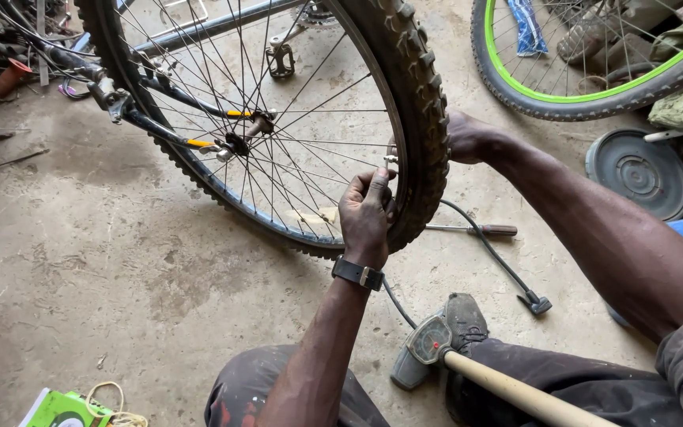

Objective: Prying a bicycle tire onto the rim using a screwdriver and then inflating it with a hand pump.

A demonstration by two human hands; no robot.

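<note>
Left hand (367, 215) is pinching the valve (390, 160) on the wheel (416, 119) rim; right hand (468, 136) is gripping the tyre behind. Valve could be bending sideways; pump hose (484, 241) is lying loose on the floor, snag risk.

Left of wheel: bare concrete floor (96, 261), open for a hand.
Inside rim: crossing spokes (310, 134) leave only narrow gaps; left hand (367, 212) fills one by the valve.
Right of tyre (420, 119): right hand (468, 136) sits behind it; hose (488, 249) and screwdriver (476, 230) cross the floor.
Near edge: pump (436, 348) and knees block.
</note>
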